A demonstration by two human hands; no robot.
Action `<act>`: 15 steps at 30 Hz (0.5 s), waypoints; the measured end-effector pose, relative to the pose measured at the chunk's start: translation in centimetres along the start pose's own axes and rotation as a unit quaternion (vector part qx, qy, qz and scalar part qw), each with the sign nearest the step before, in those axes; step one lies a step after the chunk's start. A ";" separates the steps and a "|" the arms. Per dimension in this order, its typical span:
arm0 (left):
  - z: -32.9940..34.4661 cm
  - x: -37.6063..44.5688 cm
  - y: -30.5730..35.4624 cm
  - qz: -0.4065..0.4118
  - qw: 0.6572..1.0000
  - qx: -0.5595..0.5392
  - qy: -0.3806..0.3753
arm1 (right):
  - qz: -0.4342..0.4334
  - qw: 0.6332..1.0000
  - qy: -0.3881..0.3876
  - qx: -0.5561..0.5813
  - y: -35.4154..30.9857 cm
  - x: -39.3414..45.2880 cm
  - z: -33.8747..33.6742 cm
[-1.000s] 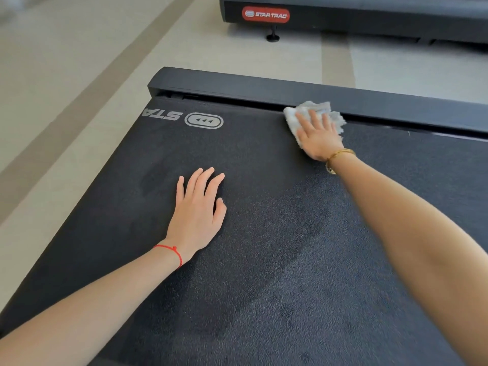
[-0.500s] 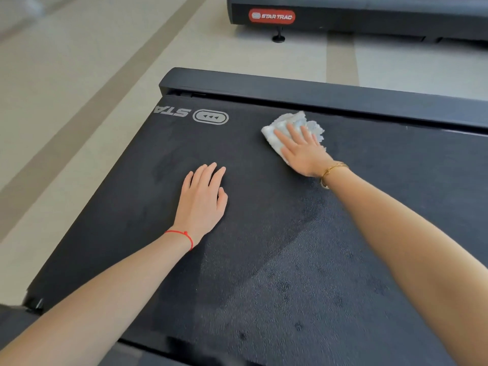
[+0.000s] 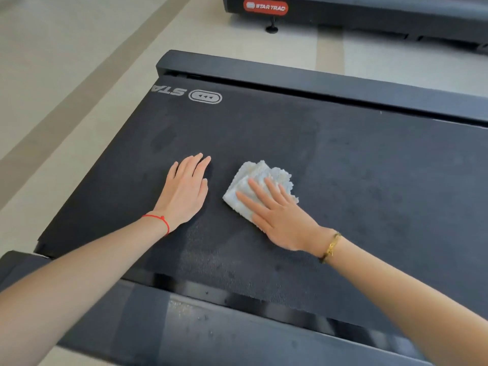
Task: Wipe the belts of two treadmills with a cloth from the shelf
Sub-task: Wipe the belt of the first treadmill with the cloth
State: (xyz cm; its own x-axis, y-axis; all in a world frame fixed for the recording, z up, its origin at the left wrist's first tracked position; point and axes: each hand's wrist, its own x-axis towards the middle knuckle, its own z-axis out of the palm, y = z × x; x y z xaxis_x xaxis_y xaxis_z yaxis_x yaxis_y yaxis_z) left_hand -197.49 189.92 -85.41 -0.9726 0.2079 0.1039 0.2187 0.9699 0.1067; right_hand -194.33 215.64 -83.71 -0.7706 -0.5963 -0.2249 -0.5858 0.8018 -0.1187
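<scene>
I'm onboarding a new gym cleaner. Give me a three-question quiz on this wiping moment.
1. True or false: the right hand presses the white cloth flat on the belt.
2. What is the left hand doing? A) gripping the cloth B) resting flat on the belt C) lifted in the air
3. Fill in: the red logo plate on the second treadmill reads STAR ____.

Key: 1 true; 2 B; 3 TRAC.

Black treadmill belt [image 3: 343,167] under white cloth [image 3: 260,184], hands.
</scene>
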 end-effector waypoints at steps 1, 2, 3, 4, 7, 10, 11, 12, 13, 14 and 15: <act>0.0 0.1 0.0 -0.005 1.000 -0.009 0.007 | -0.015 1.000 -0.001 0.017 -1.4 -1.2 0.3; 0.0 0.3 0.0 -0.006 1.000 -0.013 0.010 | -0.033 0.999 -0.002 0.032 -2.7 -2.3 0.7; 0.1 0.4 0.0 -0.003 1.000 -0.015 0.012 | -0.052 0.998 -0.003 0.041 -3.9 -3.3 1.1; 0.3 0.6 -0.1 -0.001 1.000 -0.018 0.015 | -0.070 0.997 -0.003 0.043 -4.9 -4.0 1.5; 0.8 0.7 0.1 -0.018 0.999 -0.044 0.017 | -0.085 0.996 -0.008 0.040 -6.1 -5.2 2.3; 1.2 0.7 0.3 -0.028 0.998 -0.049 0.018 | -0.077 0.997 0.012 0.024 -5.2 -4.6 2.2; 1.3 0.7 0.3 -0.028 0.998 -0.050 0.020 | -0.065 0.997 0.018 0.020 -4.5 -4.1 2.0; 1.3 0.7 0.4 -0.029 0.998 -0.050 0.022 | -0.044 0.998 0.026 0.022 -3.6 -3.3 1.7; 1.4 0.6 0.4 -0.030 0.998 -0.050 0.023 | -0.014 0.999 0.034 0.028 -2.7 -2.4 1.3; 1.4 0.6 0.4 -0.030 0.998 -0.048 0.024 | 0.013 0.999 0.039 0.034 -1.9 -1.5 0.8; 1.4 0.6 0.5 -0.031 0.998 -0.045 0.024 | 0.031 0.998 0.042 0.036 -1.3 -0.6 0.3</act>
State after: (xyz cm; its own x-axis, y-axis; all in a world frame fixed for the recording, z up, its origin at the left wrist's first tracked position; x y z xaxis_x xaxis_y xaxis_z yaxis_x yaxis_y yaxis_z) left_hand -198.04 190.66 -86.68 -0.9800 0.1390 0.1420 0.1663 0.9649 0.2033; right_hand -193.00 215.00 -83.66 -0.8246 -0.5449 -0.1518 -0.5197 0.8358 -0.1773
